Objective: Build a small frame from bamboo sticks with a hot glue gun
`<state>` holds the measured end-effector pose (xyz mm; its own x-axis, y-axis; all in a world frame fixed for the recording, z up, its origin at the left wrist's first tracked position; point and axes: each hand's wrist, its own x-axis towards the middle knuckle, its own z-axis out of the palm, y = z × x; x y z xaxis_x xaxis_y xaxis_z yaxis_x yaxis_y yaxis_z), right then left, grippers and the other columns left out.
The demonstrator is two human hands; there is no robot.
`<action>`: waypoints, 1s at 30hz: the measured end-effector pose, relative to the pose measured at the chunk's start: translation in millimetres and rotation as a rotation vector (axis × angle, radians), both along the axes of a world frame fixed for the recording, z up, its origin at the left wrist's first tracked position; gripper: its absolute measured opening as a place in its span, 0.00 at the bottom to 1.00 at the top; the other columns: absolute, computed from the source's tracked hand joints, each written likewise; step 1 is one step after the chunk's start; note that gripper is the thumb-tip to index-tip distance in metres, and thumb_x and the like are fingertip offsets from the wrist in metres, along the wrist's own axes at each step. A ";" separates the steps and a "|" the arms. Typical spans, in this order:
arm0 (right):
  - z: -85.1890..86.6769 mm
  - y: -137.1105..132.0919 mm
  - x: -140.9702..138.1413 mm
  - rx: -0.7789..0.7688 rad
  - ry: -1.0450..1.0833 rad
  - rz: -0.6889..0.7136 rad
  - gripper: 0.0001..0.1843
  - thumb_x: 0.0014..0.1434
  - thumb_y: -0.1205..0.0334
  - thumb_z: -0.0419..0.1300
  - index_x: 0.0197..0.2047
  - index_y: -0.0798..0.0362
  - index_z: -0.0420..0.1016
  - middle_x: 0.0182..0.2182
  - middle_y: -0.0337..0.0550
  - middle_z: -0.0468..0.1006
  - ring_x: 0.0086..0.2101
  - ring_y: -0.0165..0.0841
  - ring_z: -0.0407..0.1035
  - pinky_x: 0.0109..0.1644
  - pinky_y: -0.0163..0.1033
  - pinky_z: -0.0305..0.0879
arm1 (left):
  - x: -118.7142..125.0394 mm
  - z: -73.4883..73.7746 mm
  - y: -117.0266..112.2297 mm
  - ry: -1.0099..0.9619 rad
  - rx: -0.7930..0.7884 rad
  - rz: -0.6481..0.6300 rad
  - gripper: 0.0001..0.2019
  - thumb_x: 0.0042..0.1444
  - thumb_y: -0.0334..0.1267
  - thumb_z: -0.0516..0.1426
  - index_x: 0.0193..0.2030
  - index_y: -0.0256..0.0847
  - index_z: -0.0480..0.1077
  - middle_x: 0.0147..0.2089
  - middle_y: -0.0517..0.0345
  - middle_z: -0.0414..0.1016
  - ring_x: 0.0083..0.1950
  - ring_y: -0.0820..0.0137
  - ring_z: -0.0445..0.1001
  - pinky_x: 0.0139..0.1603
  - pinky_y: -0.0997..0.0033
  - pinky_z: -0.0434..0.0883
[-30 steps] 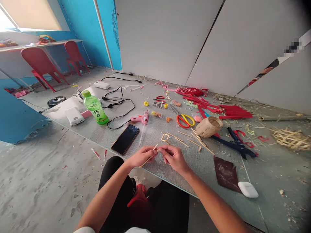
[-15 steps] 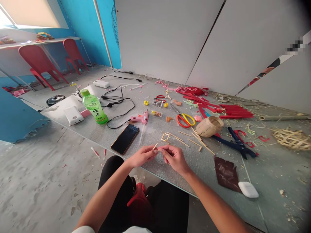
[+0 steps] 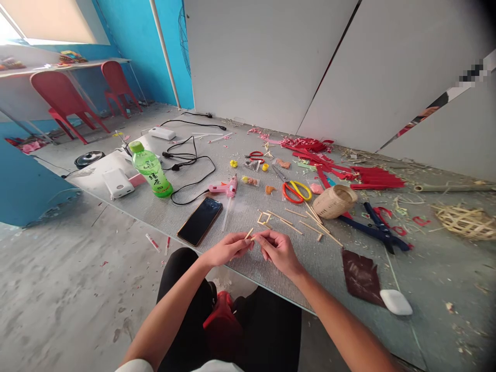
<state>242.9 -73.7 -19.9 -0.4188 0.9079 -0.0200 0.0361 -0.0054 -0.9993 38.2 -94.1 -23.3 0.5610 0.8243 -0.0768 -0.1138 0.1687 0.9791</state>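
Both hands meet over the near edge of the grey mat [image 3: 271,268]. My left hand [image 3: 227,248] pinches a thin bamboo stick [image 3: 249,233] whose tip pokes up between the hands. My right hand [image 3: 276,248] is curled, its fingertips closed on the same stick from the right. Just beyond the hands lie several loose bamboo sticks [image 3: 306,219] and a small square stick frame [image 3: 264,218].
A black phone [image 3: 200,221], a pink glue gun [image 3: 225,189] and a green bottle [image 3: 151,170] lie to the left. Yellow-red scissors [image 3: 295,191], a small woven basket [image 3: 334,201], blue pliers [image 3: 377,228], red paper strips [image 3: 349,173] and a white case [image 3: 396,302] lie right.
The long stick seen slanting below my left hand a second ago no longer shows; only a short tip remains between the fingers. Both hands stay in the same spot.
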 end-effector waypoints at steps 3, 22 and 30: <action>0.4 -0.5 0.0 -0.001 -0.003 0.005 0.21 0.64 0.43 0.66 0.38 0.56 0.81 0.14 0.32 0.66 0.15 0.24 0.56 0.19 0.31 0.51 | 0.5 -1.0 -0.4 0.006 -0.002 0.009 0.22 0.67 0.57 0.54 0.34 0.39 0.63 0.26 0.68 0.55 0.25 0.78 0.49 0.27 0.73 0.49; 6.7 -2.9 0.8 -0.014 0.012 0.072 0.21 0.64 0.44 0.66 0.40 0.56 0.84 0.14 0.32 0.67 0.15 0.24 0.56 0.19 0.31 0.51 | 2.4 -2.5 -1.9 -0.008 -0.026 0.048 0.23 0.65 0.57 0.58 0.31 0.39 0.61 0.25 0.69 0.52 0.24 0.79 0.48 0.24 0.74 0.47; 3.2 -1.4 3.1 -0.022 0.025 0.054 0.20 0.65 0.45 0.65 0.43 0.55 0.84 0.15 0.32 0.66 0.16 0.23 0.56 0.19 0.30 0.52 | -0.1 -1.3 -1.8 -0.021 -0.003 0.032 0.21 0.67 0.54 0.55 0.37 0.35 0.71 0.21 0.69 0.53 0.23 0.78 0.49 0.26 0.73 0.47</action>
